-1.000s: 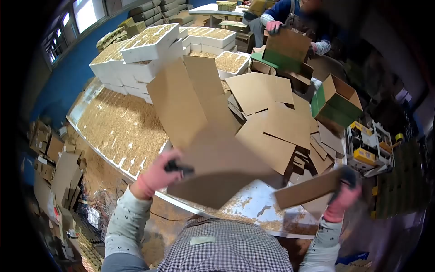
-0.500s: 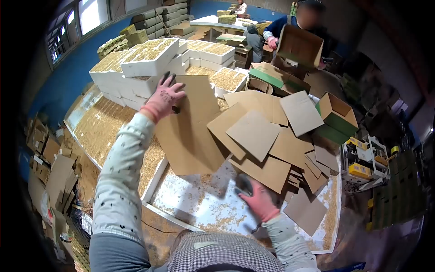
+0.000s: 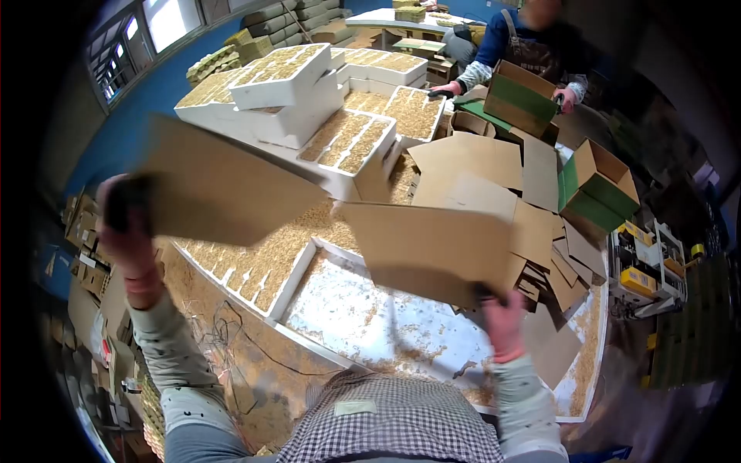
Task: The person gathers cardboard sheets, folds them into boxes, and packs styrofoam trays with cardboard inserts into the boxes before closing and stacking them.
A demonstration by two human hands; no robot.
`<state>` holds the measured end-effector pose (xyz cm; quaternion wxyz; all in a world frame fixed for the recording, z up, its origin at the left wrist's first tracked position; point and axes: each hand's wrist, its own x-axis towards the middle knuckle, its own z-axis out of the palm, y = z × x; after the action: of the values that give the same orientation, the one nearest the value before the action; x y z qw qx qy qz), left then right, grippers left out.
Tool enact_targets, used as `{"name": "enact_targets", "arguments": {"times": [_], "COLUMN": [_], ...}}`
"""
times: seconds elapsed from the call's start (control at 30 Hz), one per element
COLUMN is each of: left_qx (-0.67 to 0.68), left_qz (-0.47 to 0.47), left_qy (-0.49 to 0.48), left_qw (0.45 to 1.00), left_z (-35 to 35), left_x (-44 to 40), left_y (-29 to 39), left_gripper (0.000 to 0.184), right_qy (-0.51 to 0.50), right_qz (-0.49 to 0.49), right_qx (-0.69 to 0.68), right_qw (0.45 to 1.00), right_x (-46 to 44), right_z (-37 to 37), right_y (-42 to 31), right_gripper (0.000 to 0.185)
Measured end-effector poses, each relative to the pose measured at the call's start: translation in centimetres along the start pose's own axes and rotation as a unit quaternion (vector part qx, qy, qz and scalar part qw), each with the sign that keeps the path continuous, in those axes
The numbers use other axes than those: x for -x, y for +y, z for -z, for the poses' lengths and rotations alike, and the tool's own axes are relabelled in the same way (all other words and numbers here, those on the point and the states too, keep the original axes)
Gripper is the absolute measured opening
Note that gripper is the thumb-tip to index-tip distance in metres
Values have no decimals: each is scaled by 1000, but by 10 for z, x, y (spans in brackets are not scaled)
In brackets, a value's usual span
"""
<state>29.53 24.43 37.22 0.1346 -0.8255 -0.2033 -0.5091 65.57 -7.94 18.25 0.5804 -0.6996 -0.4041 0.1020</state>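
My left hand [image 3: 130, 239], in a pink glove with dark fingertips, is blurred at the far left. It is closed on the edge of a brown cardboard sheet [image 3: 224, 189], which is tilted in the air over the tabletop's left side. On the right, my right hand [image 3: 503, 328] grips the lower right corner of a second cardboard sheet [image 3: 428, 243]. That sheet hangs above the white foam surface [image 3: 355, 305] strewn with shavings. Behind it lies a heap of loose cardboard sheets [image 3: 471, 166], several overlapping.
White foam trays [image 3: 285, 96] filled with straw-coloured shavings are stacked at the back left. A green and brown carton [image 3: 598, 185] stands at right. Across the table, a co-worker [image 3: 532, 50] in pink gloves handles another carton [image 3: 521, 100]. A yellow and white machine [image 3: 644, 266] stands at far right.
My left hand has swung left with its cardboard sheet. My right hand, empty before, has moved right and up and now grips a second sheet. The co-worker's carton is lower, over the heap.
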Motion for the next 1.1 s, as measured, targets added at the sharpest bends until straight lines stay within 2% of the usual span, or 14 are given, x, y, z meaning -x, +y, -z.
{"name": "enact_targets", "arguments": {"times": [0.07,0.17,0.2,0.3,0.37,0.43,0.47,0.6,0.63,0.7,0.9,1.0,1.03,1.1], "left_qx": [58,149,373,569,466,461,407,356,358,363,589,529,486,486], "left_qz": [217,398,519,468,290,132,-41,-219,-198,-241,-101,-50,-35,50], "left_qy": [59,-10,-67,-258,-359,-415,-319,-339,-353,-278,-439,-328,-423,-364], "left_qw": [973,905,766,624,755,773,855,843,841,856,671,781,764,793], "left_z": [35,8,-15,-85,-109,-109,-107,-126,-120,-114,-160,-134,-117,-94], "left_x": [60,161,132,138,149,106,75,6,-5,-22,29,74,76,103], "left_y": [-126,-197,-97,47,99,142,163,167,171,180,179,167,159,152], "left_gripper": [28,39,47,59,53,48,42,36,36,33,53,46,52,49], "right_qy": [174,264,202,127,130,106,118,92,115,44,139,182,198,210], "right_qz": [-214,-199,-189,-183,-140,-43,-46,25,4,4,-74,-89,-94,-103], "right_qx": [-254,-246,-228,-236,85,48,13,-5,-148,-88,-245,-196,-181,-224], "right_qw": [927,911,933,946,978,992,992,995,982,995,957,959,959,946], "right_x": [17,40,47,54,52,51,50,44,49,50,53,62,66,69], "right_z": [47,78,84,77,79,96,107,147,148,158,148,128,121,104], "right_y": [12,45,51,21,-18,-19,-21,-52,-48,-51,-22,-37,-22,4], "right_gripper": [30,37,38,45,48,48,48,48,47,46,37,32,31,29]}}
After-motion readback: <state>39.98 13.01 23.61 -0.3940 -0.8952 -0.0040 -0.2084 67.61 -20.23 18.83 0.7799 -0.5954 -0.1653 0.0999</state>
